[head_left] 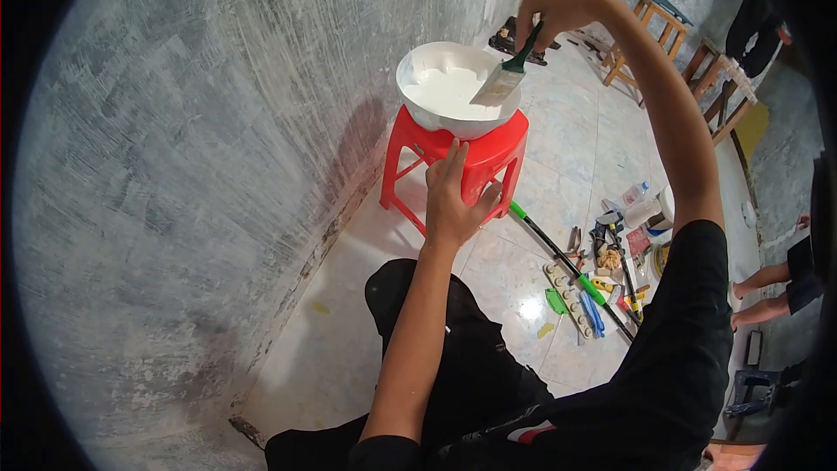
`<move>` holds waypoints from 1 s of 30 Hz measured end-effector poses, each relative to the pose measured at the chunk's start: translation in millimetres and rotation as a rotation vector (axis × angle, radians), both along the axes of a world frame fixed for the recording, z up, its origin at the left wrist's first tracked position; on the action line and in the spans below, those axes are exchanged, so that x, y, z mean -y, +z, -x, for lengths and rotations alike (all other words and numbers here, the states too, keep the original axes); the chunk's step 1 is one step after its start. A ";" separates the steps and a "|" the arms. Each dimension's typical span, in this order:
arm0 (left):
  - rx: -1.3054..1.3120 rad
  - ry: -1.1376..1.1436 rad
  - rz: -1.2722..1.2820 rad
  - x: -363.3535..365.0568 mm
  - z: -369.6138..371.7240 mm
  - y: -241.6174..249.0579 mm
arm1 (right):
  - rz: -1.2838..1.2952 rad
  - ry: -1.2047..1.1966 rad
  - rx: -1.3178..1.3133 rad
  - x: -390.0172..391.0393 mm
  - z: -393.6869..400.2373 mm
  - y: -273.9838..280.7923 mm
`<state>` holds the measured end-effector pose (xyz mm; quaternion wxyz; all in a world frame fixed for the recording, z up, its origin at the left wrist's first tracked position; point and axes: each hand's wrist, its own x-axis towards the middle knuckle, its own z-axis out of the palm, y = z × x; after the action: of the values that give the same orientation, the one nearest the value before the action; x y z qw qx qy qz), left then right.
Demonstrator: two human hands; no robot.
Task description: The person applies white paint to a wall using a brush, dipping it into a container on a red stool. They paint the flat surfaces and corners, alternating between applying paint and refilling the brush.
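My right hand [562, 13] is closed around the dark green handle of a wide paintbrush [500, 85]. The brush points down into a white bowl [410, 96], its bristle end at the surface of the white paint [447, 87]. Beneath the bowl is a red plastic stool [493, 153]. With two fingers stretched up to the stool's near edge, just below the bowl, my left hand [453, 201] rests open, thumb spread to the side.
A grey, streaked wall [218, 122] runs along the left. On the tiled floor to the right lie a green-and-black pole [558, 253], several tools and a plastic bottle [636, 194]. Wooden stools [649, 35] stand farther back. Another person's legs [763, 288] show at the right edge.
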<state>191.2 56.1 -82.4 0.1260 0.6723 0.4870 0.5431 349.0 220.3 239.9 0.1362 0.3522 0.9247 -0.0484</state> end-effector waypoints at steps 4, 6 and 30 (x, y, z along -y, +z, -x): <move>0.056 0.007 -0.031 -0.6 1.8 -2.3 | -0.046 -0.055 -0.165 -15.1 -36.9 -8.5; 0.099 0.001 -0.116 -9.0 4.1 -17.2 | -0.101 -0.213 -0.189 -18.9 -48.2 -19.4; 0.704 0.660 -0.252 321.8 319.8 87.6 | 1.451 0.168 -1.439 393.4 429.8 -252.3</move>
<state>-128.7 -265.6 5.2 0.0222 0.2680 0.5323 0.8027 -80.8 -173.0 -12.4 -0.2675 0.0065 0.5569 -0.7863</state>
